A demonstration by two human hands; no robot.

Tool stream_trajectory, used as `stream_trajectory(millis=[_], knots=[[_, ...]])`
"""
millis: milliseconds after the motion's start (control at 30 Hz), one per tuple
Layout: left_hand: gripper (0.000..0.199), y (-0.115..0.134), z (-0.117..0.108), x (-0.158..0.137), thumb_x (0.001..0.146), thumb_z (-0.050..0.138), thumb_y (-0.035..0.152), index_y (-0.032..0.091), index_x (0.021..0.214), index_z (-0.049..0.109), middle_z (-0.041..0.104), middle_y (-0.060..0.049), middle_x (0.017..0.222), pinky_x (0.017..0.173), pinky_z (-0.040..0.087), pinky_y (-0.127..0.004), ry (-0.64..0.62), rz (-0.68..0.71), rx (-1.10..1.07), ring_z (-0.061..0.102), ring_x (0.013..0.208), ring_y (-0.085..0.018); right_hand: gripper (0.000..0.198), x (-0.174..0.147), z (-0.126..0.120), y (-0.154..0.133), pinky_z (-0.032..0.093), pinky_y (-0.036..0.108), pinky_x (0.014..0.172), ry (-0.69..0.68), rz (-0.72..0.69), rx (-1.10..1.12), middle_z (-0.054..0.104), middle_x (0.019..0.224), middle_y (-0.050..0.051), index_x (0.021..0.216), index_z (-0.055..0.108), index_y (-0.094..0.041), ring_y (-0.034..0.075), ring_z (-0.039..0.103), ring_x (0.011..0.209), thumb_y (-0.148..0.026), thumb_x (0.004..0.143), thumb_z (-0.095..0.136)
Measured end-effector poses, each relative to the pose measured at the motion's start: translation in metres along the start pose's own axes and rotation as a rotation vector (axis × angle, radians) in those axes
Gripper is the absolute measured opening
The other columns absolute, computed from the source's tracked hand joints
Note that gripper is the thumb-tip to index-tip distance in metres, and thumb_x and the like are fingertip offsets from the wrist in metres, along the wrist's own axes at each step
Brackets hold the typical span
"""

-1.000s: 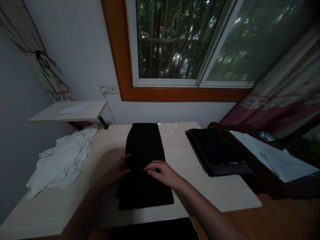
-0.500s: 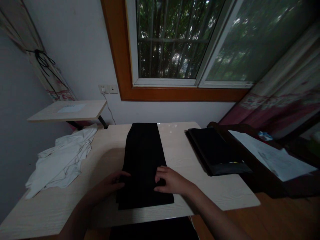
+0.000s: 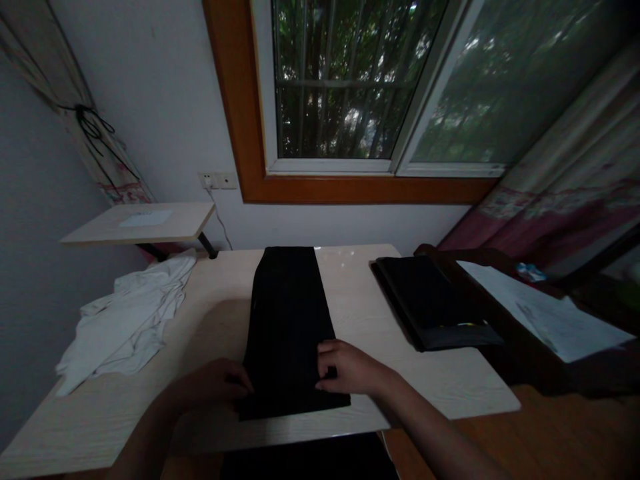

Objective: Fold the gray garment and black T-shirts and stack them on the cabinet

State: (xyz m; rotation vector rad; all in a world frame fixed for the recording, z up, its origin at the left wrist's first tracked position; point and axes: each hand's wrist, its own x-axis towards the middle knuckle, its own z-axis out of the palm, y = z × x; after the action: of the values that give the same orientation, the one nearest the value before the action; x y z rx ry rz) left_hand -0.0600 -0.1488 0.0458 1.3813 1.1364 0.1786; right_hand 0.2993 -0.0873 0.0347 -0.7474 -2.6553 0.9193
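A folded black garment [image 3: 287,320] lies lengthwise on the pale wooden table [image 3: 360,287], one short end close to the front edge. At its lower left edge is my left hand [image 3: 217,383], fingers bent and closed on the cloth's border. My right hand [image 3: 350,368] is at the opposite long edge, somewhat higher, with thumb and curled fingers closed on the black fabric. The dark cloth hides how much of it each hand grips.
Rumpled white clothing [image 3: 125,323] lies on the left, below a small raised shelf [image 3: 185,223]. A stack of dark folded cloth [image 3: 425,300] is to the right. Beyond it, a white printed sheet [image 3: 545,313] rests on dark furniture. A window [image 3: 350,87] is behind the table.
My left hand has slid down toward the garment's near corner, its fingers curling in. My right hand has shifted slightly right and down. The garment has barely moved.
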Motion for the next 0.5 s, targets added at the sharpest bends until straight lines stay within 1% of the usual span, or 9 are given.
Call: stream_trajectory(millis=[33, 100, 167, 233, 267, 333, 367, 433, 500], knots=[[0.029, 0.001, -0.002, -0.001, 0.082, 0.069, 0.044, 0.024, 0.1, 0.078, 0.075, -0.003, 0.089, 0.076, 0.054, -0.032, -0.007, 0.011, 0.005, 0.069, 0.079, -0.019, 0.014, -0.001, -0.002, 0.001, 0.041, 0.023, 0.066, 0.003, 0.01, 0.001, 0.06, 0.078, -0.002, 0.075, 0.068, -0.019, 0.012, 0.055, 0.07, -0.027, 0.082, 0.078], [0.038, 0.002, -0.006, -0.003, 0.085, 0.068, 0.046, 0.027, 0.117, 0.073, 0.074, -0.003, 0.101, 0.082, 0.053, -0.034, 0.031, 0.056, 0.05, 0.069, 0.089, -0.02, 0.021, -0.001, -0.006, 0.004, 0.038, 0.023, 0.06, 0.019, 0.019, -0.003, 0.056, 0.073, -0.002, 0.069, 0.066, -0.019, 0.01, 0.052, 0.063, -0.026, 0.088, 0.07], [0.052, 0.005, -0.012, 0.0, 0.088, 0.064, 0.049, 0.032, 0.137, 0.06, 0.071, -0.004, 0.106, 0.085, 0.053, -0.036, 0.129, 0.102, 0.051, 0.067, 0.095, -0.021, 0.026, 0.002, -0.008, 0.008, 0.039, 0.024, 0.062, 0.07, 0.013, -0.014, 0.056, 0.073, -0.001, 0.069, 0.065, -0.019, 0.011, 0.053, 0.064, -0.027, 0.094, 0.062], [0.064, 0.007, -0.02, 0.01, 0.091, 0.06, 0.053, 0.032, 0.149, 0.044, 0.07, -0.004, 0.102, 0.082, 0.055, -0.037, 0.234, 0.13, -0.034, 0.068, 0.092, -0.022, 0.028, 0.008, -0.01, 0.015, 0.042, 0.025, 0.067, 0.15, 0.014, -0.036, 0.057, 0.075, 0.001, 0.073, 0.066, -0.02, 0.013, 0.056, 0.07, -0.028, 0.097, 0.057], [0.069, 0.008, -0.025, 0.018, 0.092, 0.058, 0.054, 0.031, 0.153, 0.037, 0.07, -0.004, 0.1, 0.081, 0.056, -0.038, 0.278, 0.141, -0.096, 0.069, 0.09, -0.022, 0.027, 0.012, -0.01, 0.019, 0.043, 0.026, 0.069, 0.195, 0.02, -0.05, 0.058, 0.077, 0.002, 0.076, 0.067, -0.02, 0.015, 0.057, 0.073, -0.03, 0.099, 0.055], [0.075, 0.01, -0.036, 0.037, 0.09, 0.06, 0.054, 0.026, 0.154, 0.031, 0.068, -0.005, 0.102, 0.083, 0.056, -0.04, 0.376, 0.168, -0.194, 0.07, 0.091, -0.022, 0.028, 0.021, -0.011, 0.027, 0.045, 0.028, 0.073, 0.269, 0.037, -0.077, 0.059, 0.077, 0.003, 0.08, 0.067, -0.02, 0.016, 0.058, 0.077, -0.033, 0.1, 0.053], [0.077, 0.011, -0.042, 0.049, 0.089, 0.062, 0.054, 0.024, 0.153, 0.031, 0.068, -0.006, 0.104, 0.083, 0.057, -0.041, 0.434, 0.174, -0.223, 0.07, 0.092, -0.022, 0.029, 0.025, -0.011, 0.031, 0.045, 0.029, 0.073, 0.292, 0.045, -0.086, 0.059, 0.077, 0.003, 0.081, 0.067, -0.02, 0.017, 0.058, 0.078, -0.035, 0.1, 0.052], [0.081, 0.015, -0.056, 0.073, 0.084, 0.067, 0.052, 0.02, 0.15, 0.034, 0.067, -0.007, 0.103, 0.082, 0.057, -0.04, 0.568, 0.17, -0.242, 0.07, 0.088, -0.022, 0.031, 0.032, -0.01, 0.037, 0.045, 0.029, 0.073, 0.31, 0.057, -0.103, 0.06, 0.077, 0.003, 0.081, 0.067, -0.02, 0.016, 0.057, 0.076, -0.037, 0.101, 0.051], [0.08, 0.02, -0.071, 0.096, 0.082, 0.068, 0.051, 0.02, 0.148, 0.036, 0.066, -0.007, 0.103, 0.08, 0.056, -0.039, 0.657, 0.197, -0.228, 0.069, 0.086, -0.02, 0.03, 0.037, -0.008, 0.042, 0.045, 0.028, 0.072, 0.308, 0.057, -0.127, 0.06, 0.076, 0.003, 0.08, 0.066, -0.02, 0.016, 0.057, 0.074, -0.036, 0.101, 0.052]])
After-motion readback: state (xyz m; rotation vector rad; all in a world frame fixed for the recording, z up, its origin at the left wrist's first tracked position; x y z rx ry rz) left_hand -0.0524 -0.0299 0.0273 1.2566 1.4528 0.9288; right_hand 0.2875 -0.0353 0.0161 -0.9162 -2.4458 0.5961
